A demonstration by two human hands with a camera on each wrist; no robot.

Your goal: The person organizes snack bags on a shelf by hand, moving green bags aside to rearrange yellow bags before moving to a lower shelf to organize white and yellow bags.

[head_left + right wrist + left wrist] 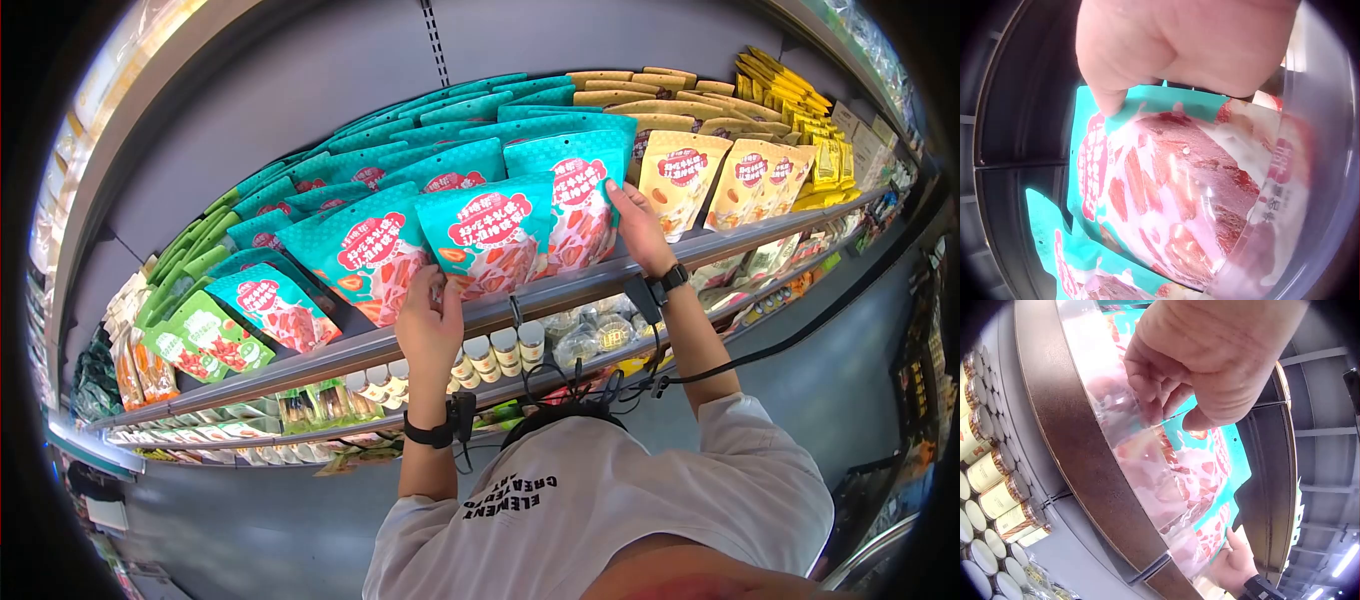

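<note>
Seemingly mid-straightening: right hand point(647, 232) grips a teal-and-pink plastic pouch point(577, 215), left hand point(430, 325) pinches its matching neighbour point(492, 240); aligning should follow.

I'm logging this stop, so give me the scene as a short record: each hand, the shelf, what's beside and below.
Left hand: fingers curled at the left edge of the middle front teal bag; pinch unclear
Right hand: grips the right-hand teal bag by its edge, thumb on front
Shelf: bags in rows
Left side: green bags
Right side: tan bags, then yellow packets
Below: jars
</note>
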